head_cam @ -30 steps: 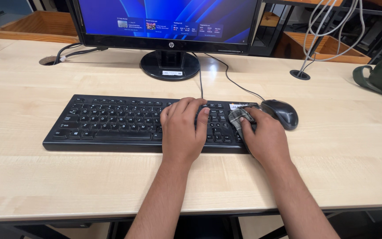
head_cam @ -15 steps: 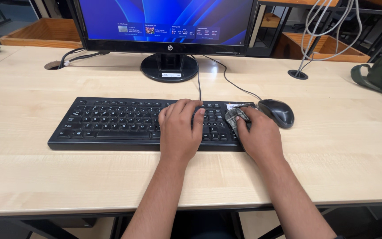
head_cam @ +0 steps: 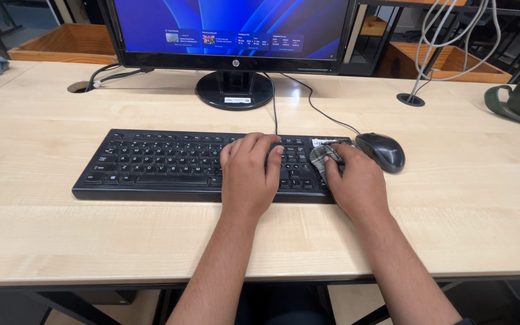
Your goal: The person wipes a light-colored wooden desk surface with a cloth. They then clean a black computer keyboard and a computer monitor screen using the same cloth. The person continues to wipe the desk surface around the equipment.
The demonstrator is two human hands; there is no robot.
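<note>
A blue-lit monitor screen (head_cam: pixel 233 24) stands behind the keyboard, whose right end bears a small white label (head_cam: pixel 319 142).

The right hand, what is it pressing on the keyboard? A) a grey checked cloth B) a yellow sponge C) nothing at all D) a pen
A: the right hand pinches a bunched grey checked cloth against the right end of the black keyboard, beside the black mouse, while the left hand lies flat on the keys.

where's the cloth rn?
Head view: the cloth is under the right hand on the keyboard's right end, just left of the mouse.
</note>
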